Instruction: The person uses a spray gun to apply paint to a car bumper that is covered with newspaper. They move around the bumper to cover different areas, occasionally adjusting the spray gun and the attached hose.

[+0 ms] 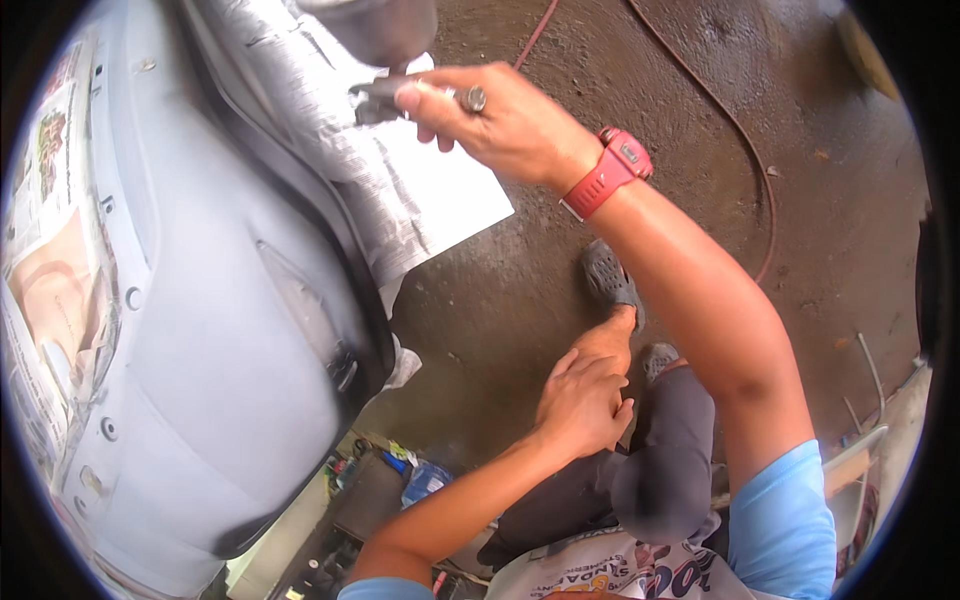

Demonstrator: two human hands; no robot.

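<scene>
My right hand (510, 120) is closed around a spray gun (385, 98), with its dark cup (380, 28) at the upper edge of the view. The gun is held above a silver and white masking sheet (400, 185), beside a large light-grey car body panel (210, 280) on the left. Blur hides the gun's nozzle and trigger. My left hand (585, 405) holds nothing and lies over my bent leg (605, 345), its fingers stretched out. A red watch (610, 172) is on my right wrist.
Newspaper (50, 230) covers the panel's far-left side. A reddish hose (735, 125) curves across the wet brown floor (820, 210). Below the panel lie assorted items, among them a blue plastic bag or bottle (425, 482). Metal rods (872, 380) stand at the right edge.
</scene>
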